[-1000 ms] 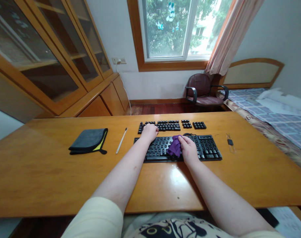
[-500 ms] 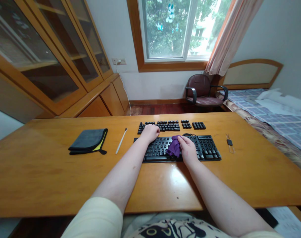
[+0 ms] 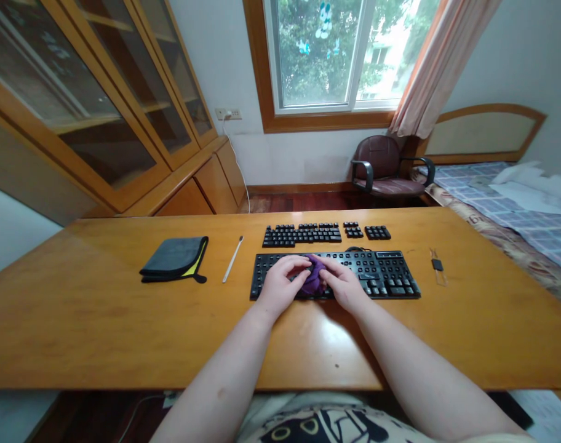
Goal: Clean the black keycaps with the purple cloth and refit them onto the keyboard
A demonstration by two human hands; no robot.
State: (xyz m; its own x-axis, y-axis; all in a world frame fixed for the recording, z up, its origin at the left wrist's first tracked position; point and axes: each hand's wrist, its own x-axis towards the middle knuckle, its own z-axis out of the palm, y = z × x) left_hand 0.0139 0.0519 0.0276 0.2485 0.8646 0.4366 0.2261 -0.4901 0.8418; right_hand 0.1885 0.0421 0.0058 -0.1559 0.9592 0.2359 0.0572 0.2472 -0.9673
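My two hands meet over one wooden desk (image 3: 170,338), just past its near edge. With my right hand (image 3: 347,284) I pinch one purple cloth (image 3: 314,284) between thumb and fingers. My left hand (image 3: 280,284) curls against the cloth's other side, thumb and forefinger drawn close; I cannot tell whether they are closed on the cloth or on something small within it. The cloth is bunched between my two hands, over the middle of one black keyboard (image 3: 400,271), which lies flat with many bare key posts and some keys on at its right end.

On the desk to the right of the keyboard lies one wire tool (image 3: 437,264) with a black middle. To the left there is one thin white stick (image 3: 232,261) with a dark tip, and farther left one folded grey towel (image 3: 174,255).

Just beyond the keyboard sit three groups of black keys in rows: one wide group (image 3: 303,234), one small group (image 3: 353,232) and one number group (image 3: 377,232).

Past the desk I see one chair (image 3: 379,163), one bed (image 3: 483,184) and one window (image 3: 317,61) with one pink curtain (image 3: 437,67).
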